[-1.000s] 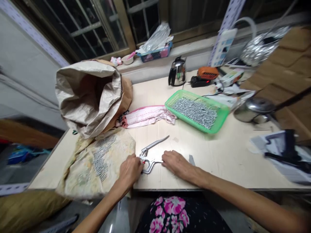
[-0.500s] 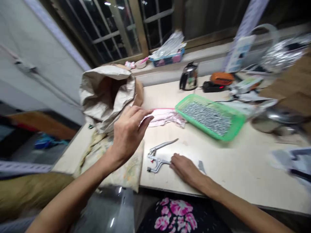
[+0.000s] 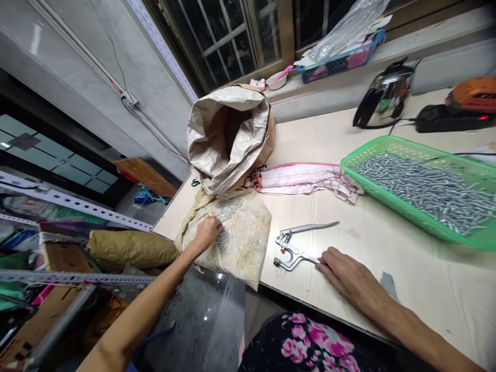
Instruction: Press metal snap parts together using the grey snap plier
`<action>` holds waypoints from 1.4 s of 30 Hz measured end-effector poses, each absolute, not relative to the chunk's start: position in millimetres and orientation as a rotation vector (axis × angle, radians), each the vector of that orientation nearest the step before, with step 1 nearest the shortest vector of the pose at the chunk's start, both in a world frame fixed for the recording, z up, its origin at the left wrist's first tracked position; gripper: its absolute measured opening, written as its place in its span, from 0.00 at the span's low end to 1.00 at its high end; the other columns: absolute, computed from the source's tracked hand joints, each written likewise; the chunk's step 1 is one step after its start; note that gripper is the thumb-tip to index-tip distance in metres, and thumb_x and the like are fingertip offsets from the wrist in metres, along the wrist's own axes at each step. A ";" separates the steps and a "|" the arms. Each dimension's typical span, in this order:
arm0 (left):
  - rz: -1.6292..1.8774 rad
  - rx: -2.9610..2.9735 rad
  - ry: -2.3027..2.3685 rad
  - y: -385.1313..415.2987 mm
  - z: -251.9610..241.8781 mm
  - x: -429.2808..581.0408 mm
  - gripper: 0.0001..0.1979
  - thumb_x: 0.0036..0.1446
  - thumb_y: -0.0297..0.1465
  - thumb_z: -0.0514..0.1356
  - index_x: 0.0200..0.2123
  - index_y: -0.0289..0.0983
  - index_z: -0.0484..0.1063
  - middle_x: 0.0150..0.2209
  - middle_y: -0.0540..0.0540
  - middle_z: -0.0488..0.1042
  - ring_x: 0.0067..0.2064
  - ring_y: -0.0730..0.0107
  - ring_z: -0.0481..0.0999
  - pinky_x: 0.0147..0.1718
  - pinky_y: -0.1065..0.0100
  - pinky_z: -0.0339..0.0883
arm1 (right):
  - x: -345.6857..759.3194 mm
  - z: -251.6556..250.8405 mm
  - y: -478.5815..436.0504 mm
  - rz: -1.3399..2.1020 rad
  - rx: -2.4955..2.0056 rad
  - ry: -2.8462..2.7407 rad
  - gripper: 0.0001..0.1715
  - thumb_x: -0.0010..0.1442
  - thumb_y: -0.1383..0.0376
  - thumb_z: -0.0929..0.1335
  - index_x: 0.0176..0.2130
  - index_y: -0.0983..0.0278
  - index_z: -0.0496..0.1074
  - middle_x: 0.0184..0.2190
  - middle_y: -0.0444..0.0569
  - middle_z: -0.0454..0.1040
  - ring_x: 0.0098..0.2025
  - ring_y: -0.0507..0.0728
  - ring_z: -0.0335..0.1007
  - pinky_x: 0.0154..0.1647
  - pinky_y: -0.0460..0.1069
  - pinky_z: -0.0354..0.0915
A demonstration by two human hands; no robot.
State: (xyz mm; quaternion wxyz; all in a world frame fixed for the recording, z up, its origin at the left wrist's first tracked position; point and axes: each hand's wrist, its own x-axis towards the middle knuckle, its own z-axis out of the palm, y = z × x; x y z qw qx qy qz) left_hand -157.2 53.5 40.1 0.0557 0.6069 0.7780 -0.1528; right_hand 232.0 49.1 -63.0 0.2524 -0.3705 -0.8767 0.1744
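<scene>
My left hand [image 3: 209,231] is low over the pale floral cloth [image 3: 248,243], its fingers curled down among small silver metal pieces [image 3: 230,207]. Whether a piece is between those fingertips is hidden. At the table's front, my right hand [image 3: 349,271] has its fingers closed on the end of the lower handle of silver snap fastener pliers [image 3: 296,257]. The pliers lie flat with their handles spread and their jaws pointing left. A green plastic basket [image 3: 416,217] to the right holds many similar silver pieces.
Behind the cloth stands a large paper sack [image 3: 209,155] with its mouth wide. A pink-and-white cloth [image 3: 302,179] lies between sack and basket. Farther back are a metal kettle [image 3: 387,95] and an orange battery on a black charger [image 3: 442,119]. A grey scrap [image 3: 388,285] lies by my right wrist.
My left hand has come down from the air in front of the sack onto the metal pieces on the cloth. The view has swung left. My right hand stays at the pliers' handle.
</scene>
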 end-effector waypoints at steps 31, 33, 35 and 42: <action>0.593 1.319 1.803 34.1 -6.1 -23.0 0.09 0.48 0.35 0.61 0.28 0.33 0.73 0.23 0.51 0.70 0.24 0.76 0.66 0.23 0.75 0.57 | 228.4 -44.6 52.9 -0.032 -0.859 -2.609 0.15 0.62 0.79 0.58 0.30 0.64 0.65 0.27 0.47 0.64 0.29 0.56 0.54 0.31 0.52 0.50; 0.615 1.218 1.754 37.1 -6.7 -27.0 0.09 0.47 0.35 0.62 0.27 0.33 0.72 0.21 0.52 0.68 0.23 0.77 0.65 0.22 0.74 0.58 | 228.2 -49.2 53.6 -0.025 -0.859 -2.583 0.14 0.62 0.79 0.59 0.30 0.64 0.64 0.27 0.47 0.63 0.28 0.55 0.53 0.31 0.51 0.49; 0.652 1.115 1.713 38.4 -5.2 -29.0 0.11 0.46 0.36 0.63 0.28 0.33 0.71 0.20 0.53 0.67 0.21 0.77 0.65 0.22 0.74 0.58 | 227.9 -52.0 54.4 -0.011 -0.856 -2.566 0.13 0.62 0.78 0.60 0.30 0.64 0.64 0.27 0.47 0.63 0.28 0.55 0.53 0.30 0.51 0.48; 0.641 0.921 1.607 38.2 14.3 -21.4 0.22 0.41 0.42 0.69 0.33 0.30 0.73 0.23 0.50 0.71 0.22 0.76 0.67 0.25 0.71 0.63 | 226.9 -51.3 56.0 -0.001 -0.889 -2.551 0.13 0.62 0.78 0.60 0.30 0.64 0.64 0.27 0.46 0.64 0.28 0.55 0.52 0.30 0.51 0.48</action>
